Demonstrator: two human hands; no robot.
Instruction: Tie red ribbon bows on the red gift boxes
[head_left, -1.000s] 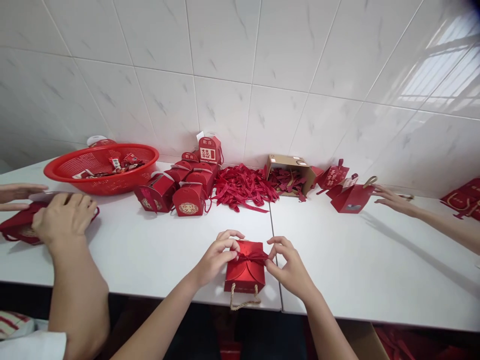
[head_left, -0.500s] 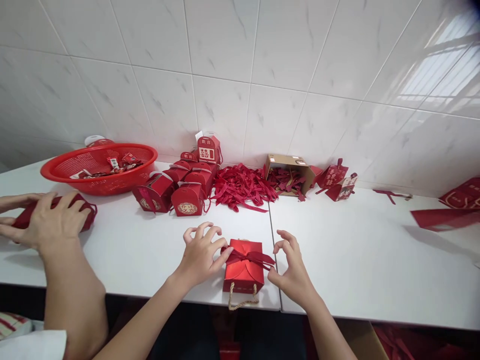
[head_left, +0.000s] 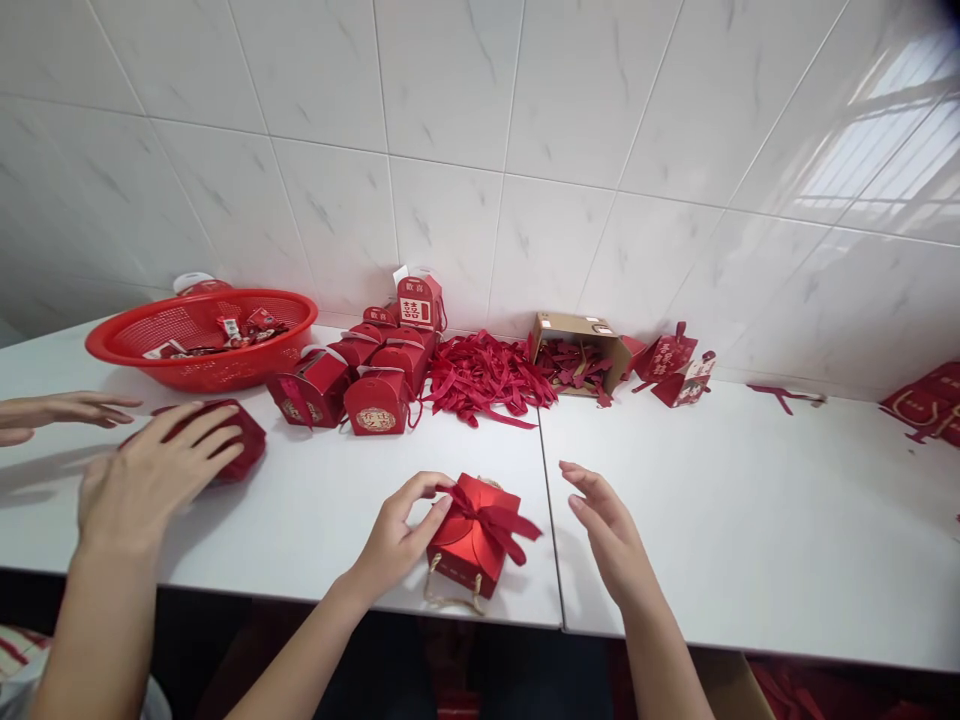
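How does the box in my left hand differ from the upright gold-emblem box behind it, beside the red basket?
The ribbon-tied box carries a bow; the gold-emblem box shows none. The ribbon-tied box sits askew at the front edge of the table in your left hand; the gold-emblem box stands farther back, untouched. Both are red.

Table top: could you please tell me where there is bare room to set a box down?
Widest bare patch: the table's right slab, between the right hand, the cardboard box and the far red bags. A smaller one between the left hand on the gift box, a co-worker's hand and the finished boxes. Crowded along the wall: basket, ribbon pile.
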